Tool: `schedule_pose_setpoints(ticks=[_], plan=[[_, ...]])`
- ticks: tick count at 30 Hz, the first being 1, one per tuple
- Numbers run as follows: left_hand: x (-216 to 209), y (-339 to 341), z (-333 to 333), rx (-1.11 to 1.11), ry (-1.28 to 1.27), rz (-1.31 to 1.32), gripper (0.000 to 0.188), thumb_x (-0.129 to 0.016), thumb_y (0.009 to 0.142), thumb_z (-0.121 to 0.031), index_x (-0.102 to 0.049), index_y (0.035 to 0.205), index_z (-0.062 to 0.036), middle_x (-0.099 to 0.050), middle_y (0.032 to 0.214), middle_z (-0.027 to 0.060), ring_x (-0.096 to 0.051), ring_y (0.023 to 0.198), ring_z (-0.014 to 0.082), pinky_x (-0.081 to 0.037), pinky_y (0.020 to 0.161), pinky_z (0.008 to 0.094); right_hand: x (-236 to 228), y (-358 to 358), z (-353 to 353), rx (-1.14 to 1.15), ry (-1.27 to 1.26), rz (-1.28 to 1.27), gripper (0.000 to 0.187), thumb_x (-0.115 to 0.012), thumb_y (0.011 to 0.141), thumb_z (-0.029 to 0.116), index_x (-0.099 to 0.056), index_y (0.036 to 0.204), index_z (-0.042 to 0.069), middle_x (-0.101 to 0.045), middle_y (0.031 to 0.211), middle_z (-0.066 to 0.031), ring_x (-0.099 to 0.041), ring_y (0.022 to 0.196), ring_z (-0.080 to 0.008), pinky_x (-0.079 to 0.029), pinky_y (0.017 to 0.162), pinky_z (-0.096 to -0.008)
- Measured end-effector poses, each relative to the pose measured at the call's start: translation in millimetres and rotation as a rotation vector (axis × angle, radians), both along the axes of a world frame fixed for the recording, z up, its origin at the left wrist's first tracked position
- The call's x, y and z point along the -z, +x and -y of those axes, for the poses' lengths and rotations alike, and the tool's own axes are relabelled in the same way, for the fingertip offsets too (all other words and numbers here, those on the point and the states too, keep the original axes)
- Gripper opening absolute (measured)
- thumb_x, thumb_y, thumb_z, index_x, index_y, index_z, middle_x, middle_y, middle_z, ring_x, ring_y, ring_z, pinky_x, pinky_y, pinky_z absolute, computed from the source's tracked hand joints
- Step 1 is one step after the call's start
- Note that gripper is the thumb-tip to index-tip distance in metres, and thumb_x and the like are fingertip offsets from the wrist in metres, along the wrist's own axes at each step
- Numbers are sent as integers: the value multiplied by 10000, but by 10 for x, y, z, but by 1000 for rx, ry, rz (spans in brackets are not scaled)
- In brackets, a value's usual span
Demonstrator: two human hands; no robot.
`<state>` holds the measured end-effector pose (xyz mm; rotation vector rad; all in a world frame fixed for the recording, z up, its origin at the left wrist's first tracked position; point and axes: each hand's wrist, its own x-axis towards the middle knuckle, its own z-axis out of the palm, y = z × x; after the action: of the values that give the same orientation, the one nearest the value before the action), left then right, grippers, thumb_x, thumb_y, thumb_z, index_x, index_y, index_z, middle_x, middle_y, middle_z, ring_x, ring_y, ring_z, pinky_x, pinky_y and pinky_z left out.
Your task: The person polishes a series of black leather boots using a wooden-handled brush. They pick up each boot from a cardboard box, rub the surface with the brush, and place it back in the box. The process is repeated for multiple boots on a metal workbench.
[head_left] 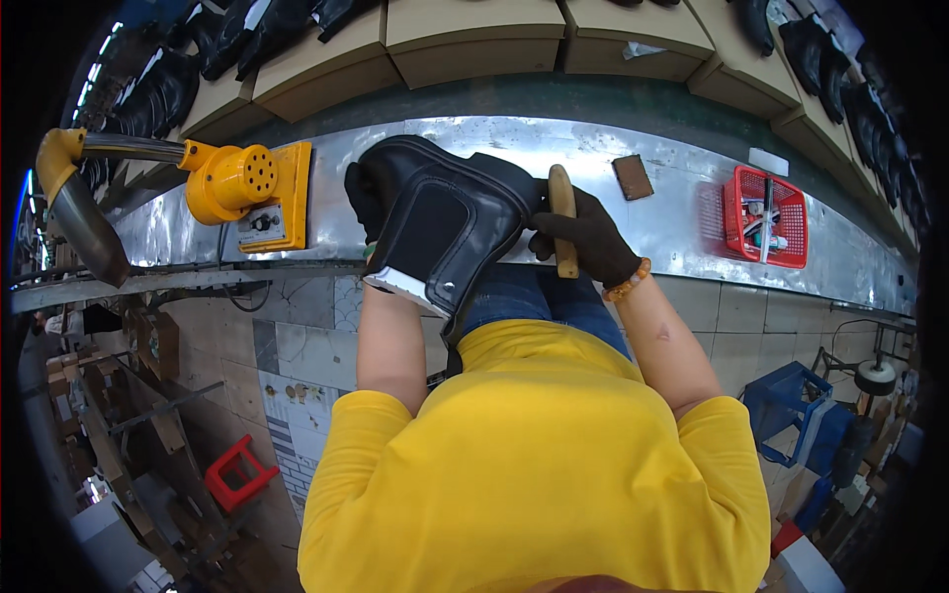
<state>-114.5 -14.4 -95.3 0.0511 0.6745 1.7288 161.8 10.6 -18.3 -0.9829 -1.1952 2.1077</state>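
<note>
A black ankle boot (489,232) with a dark elastic side panel and a white strip at its top opening is held over the near edge of the metal bench, toe to the upper left. My left hand (363,201), in a black glove, is mostly behind the boot near its toe and grips it there. My right hand (595,237), gloved too, is closed round a pale wooden bar-shaped tool (564,217) beside the boot's heel. The tool's working side is hidden, so its exact kind does not show.
A yellow hot-air blower (232,183) with a metal nozzle stands left on the bench (682,232). Right of the boot lies a flat brown block (633,178), then a red basket (736,208) of small items. Cardboard boxes (474,44) line the far side, with black boots above.
</note>
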Motion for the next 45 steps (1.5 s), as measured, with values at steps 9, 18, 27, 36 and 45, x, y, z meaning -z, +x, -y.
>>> schedule_pose_setpoints(ticks=[9,18,27,36,45], plan=[[688,-271,300,295,-73,-628,371,-511,853,-240,-526,1158,-29,-578,1126,142,-545,1038,260,-429,921,356,-411,63,-133,221,60,-79,377,-646,800,238,-529,1006,-55,-598,724,-96,-599,552,-160,-485,488,-262],[931,-288,480,691,335,-1923,102,-639,650,-35,-653,749,-54,-621,686,64,-587,652,200,-472,611,332,-632,82,-331,268,122,71,364,-654,795,335,-578,820,-20,-549,578,-71,-555,483,-141,-451,449,-247],[199,505,596,707,-15,-1074,369,-698,702,-126,-589,1046,-45,-598,970,60,-551,852,145,-463,754,286,-674,25,-627,224,206,212,385,-680,766,354,-570,716,-11,-526,542,-63,-511,432,-127,-402,403,-234],[772,656,629,280,227,-1173,583,-733,723,-104,-480,1247,-72,-492,1245,72,-459,1136,202,-369,991,357,-831,-190,-649,111,287,170,354,-691,745,317,-593,722,-22,-530,530,-71,-492,404,-128,-385,391,-244],[375,657,620,-17,11,-1961,605,-673,759,-286,-428,1241,-12,-479,1231,156,-474,1117,273,-368,942,359,-783,-163,-705,94,229,136,333,-682,758,322,-595,737,1,-538,545,-64,-499,419,-122,-379,390,-241]])
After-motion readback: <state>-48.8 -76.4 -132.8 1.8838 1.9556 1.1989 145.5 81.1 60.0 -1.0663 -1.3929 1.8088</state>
